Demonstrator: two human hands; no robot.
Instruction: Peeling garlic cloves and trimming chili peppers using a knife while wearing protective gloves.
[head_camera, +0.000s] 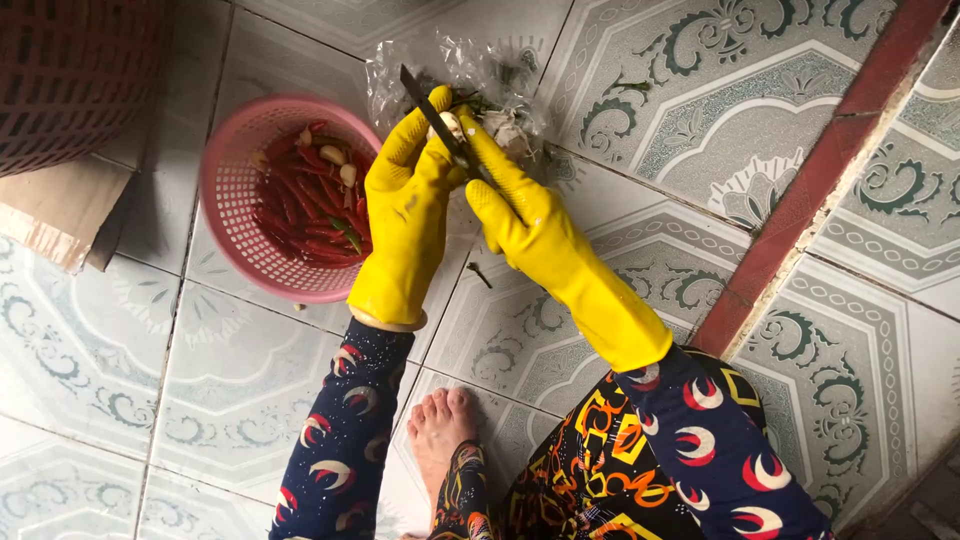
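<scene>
Both hands wear yellow rubber gloves. My left hand (408, 190) pinches a small pale garlic clove (450, 124) at its fingertips. My right hand (510, 200) grips a dark-bladed knife (428, 104), with the blade pointing up and left and resting against the clove. The hands meet above a clear plastic bag (480, 70) on the tiled floor, where garlic skins and green stems lie. Left of my left hand stands a pink plastic basket (228, 205) holding red chillies and a few peeled garlic cloves.
A dark woven basket (75, 70) sits at the top left, with a piece of cardboard (55, 215) beneath it. A small dark stem (479, 273) lies on the patterned floor tiles. My bare foot (440, 440) and patterned trousers show at the bottom.
</scene>
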